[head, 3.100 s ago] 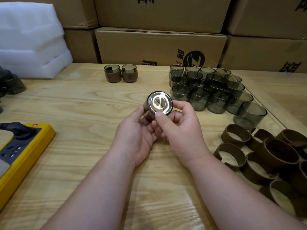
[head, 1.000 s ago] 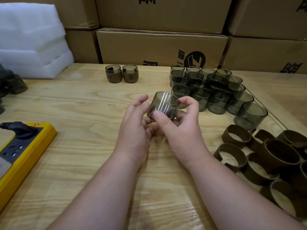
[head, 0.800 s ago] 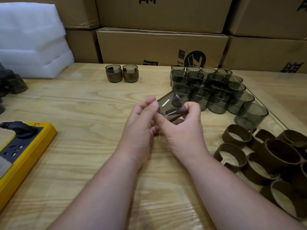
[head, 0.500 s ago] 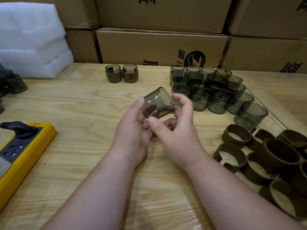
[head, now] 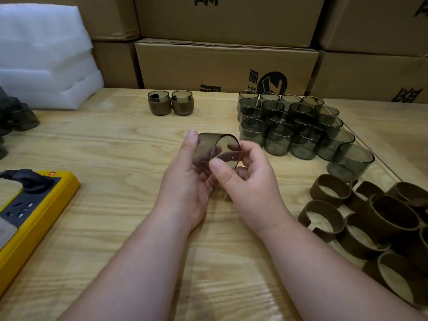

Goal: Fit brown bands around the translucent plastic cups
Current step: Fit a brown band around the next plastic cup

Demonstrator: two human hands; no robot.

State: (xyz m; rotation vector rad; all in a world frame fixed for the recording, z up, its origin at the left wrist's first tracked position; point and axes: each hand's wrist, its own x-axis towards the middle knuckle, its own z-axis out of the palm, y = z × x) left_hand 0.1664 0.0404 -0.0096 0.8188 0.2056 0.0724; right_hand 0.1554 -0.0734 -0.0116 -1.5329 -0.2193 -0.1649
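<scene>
Item: one cup (head: 215,152), smoky translucent plastic, held on its side above the middle of the desk (head: 111,144). No band was on it.

Grip, left: the left hand (head: 185,181) cradled the cup from below and behind, thumb laid up along the wall, fingers showing through the plastic.

Grip, right: the right hand (head: 250,179) pinched the near rim, thumb in front, forefinger curled over the top edge.

Stock: bare cups (head: 291,128) stood packed together to the right rear; loose bands (head: 375,223), brown, notched open rings, lay heaped at the right edge, well apart from both hands. Two banded cups (head: 171,103) stood side by side at the back.

Other: yellow power strip (head: 30,205) at left; white foam (head: 44,54); cartons (head: 227,63) behind.

Handling, judged: the cup looked light, thin-walled and stiff, its surface glossy and likely to slip; a squeeze at the open rim could flex it. Best held across the closed base or by the wall near it, leaving the other end free for a band. The bands looked pliable, and should be taken by the edge, away from the notch.
</scene>
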